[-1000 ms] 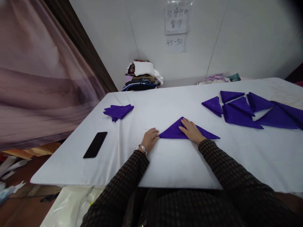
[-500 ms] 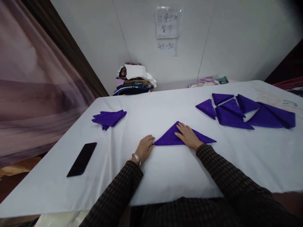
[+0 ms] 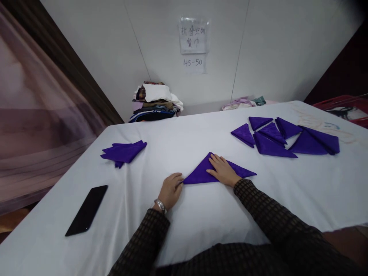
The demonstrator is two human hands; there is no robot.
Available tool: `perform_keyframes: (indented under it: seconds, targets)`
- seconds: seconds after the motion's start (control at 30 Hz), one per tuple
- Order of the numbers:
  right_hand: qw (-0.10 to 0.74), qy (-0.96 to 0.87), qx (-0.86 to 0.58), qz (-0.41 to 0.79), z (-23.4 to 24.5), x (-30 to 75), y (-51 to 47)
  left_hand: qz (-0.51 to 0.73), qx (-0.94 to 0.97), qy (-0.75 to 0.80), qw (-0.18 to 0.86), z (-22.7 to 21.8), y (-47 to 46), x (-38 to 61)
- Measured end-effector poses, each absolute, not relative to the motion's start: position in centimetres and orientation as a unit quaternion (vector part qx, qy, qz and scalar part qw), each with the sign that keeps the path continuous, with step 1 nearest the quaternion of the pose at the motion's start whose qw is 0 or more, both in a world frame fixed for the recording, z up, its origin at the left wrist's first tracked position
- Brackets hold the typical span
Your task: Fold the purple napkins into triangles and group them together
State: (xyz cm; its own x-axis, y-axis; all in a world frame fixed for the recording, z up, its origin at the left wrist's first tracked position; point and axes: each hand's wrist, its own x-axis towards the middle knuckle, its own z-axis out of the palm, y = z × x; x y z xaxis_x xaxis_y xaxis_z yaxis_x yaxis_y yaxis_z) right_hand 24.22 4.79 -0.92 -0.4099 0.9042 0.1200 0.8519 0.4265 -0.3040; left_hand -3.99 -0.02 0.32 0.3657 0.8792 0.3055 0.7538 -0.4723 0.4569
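A purple cloth napkin folded into a flat triangle lies on the white table in front of me. My right hand rests flat on its middle with fingers stretched out. My left hand, with a watch at the wrist, has its fingers curled at the napkin's left corner, pinching the tip. Both sleeves are dark and checked.
Several folded purple triangles lie spread at the right rear. A small stack of folded purple napkins sits at the left. A black phone lies near the left edge. Piled clothes and paper signs are by the wall.
The head camera has tilted and shifted, so everything sits lower and further left in view. My hands stay on the triangular napkin in the same places.
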Motion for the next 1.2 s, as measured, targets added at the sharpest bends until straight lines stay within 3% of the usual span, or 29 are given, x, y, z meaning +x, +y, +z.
perform_keyframes:
  seconds: [0.23,0.63,0.83,1.2]
  targets:
    - [0.135,-0.836,-0.525,0.080,-0.7,24.1,4.6,0.177,0.874,0.443,0.091,2.9,-0.3,2.4]
    - [0.136,-0.841,-0.516,0.087,-0.5,24.0,4.6,0.049,0.880,0.451,0.140,1.4,1.4,3.4]
    - [0.133,-0.848,-0.507,0.079,-1.0,24.2,4.7,0.075,0.880,0.451,0.129,2.8,2.9,7.5]
    - [0.145,-0.846,-0.505,0.097,-0.5,24.5,4.8,0.064,0.867,0.479,0.125,-0.4,4.5,8.8]
